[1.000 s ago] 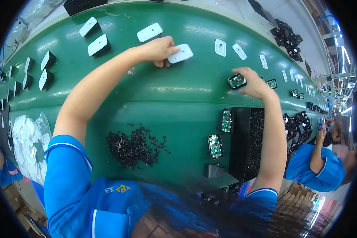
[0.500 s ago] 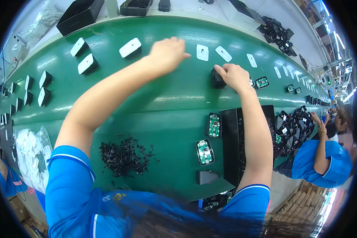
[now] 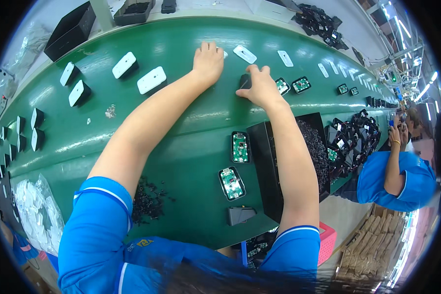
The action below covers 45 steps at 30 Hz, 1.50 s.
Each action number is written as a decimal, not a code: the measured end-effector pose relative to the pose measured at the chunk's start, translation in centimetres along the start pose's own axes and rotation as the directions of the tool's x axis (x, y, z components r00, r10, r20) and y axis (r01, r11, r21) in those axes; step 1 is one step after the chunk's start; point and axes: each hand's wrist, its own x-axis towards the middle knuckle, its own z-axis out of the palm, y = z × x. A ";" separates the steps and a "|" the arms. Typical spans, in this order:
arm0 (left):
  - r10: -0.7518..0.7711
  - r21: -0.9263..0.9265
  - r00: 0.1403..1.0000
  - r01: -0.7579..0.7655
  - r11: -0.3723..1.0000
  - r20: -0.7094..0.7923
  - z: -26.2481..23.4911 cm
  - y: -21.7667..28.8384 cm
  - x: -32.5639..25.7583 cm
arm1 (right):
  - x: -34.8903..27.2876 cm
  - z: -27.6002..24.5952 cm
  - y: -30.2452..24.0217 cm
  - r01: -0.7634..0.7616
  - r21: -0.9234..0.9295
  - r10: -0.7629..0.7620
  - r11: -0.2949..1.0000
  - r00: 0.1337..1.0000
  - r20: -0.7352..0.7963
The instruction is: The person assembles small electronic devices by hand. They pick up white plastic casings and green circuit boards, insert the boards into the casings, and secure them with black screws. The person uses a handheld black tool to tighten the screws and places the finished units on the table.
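Note:
My left hand (image 3: 208, 61) lies palm down on the far part of the green belt (image 3: 191, 127), covering a white lid (image 3: 224, 54) of which only an edge shows by the thumb side. Just to its right, my right hand (image 3: 260, 88) grips a black housing (image 3: 244, 81) standing on the belt. The two hands are a few centimetres apart. Two open housings with green circuit boards (image 3: 282, 85) sit right beside my right hand.
Capped white-topped housings (image 3: 152, 80) line the belt at left. Loose white lids (image 3: 244, 54) lie farther back. Two board-filled housings (image 3: 240, 147) and a black tray of small parts (image 3: 313, 147) lie near me. A person in blue (image 3: 392, 176) works at right.
My right hand has brought the black housing leftward next to my left hand. My left hand still covers the white lid, which is now mostly hidden.

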 end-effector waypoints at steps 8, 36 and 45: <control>0.358 -0.424 0.930 -0.358 0.832 -0.084 -3.8 -1.9 -5.4 | 0.8 0.1 1.4 0.039 0.162 -0.033 0.986 0.999 -0.039; 0.243 -0.698 0.970 -0.187 0.691 -0.020 -5.2 -3.8 -8.5 | 1.0 0.7 -3.0 0.392 0.076 -0.393 0.917 0.920 -0.006; 0.381 -0.390 0.923 -0.332 0.859 0.055 -6.4 -4.4 -8.6 | 1.1 2.5 -4.5 0.470 -0.161 -0.478 0.868 0.878 -0.017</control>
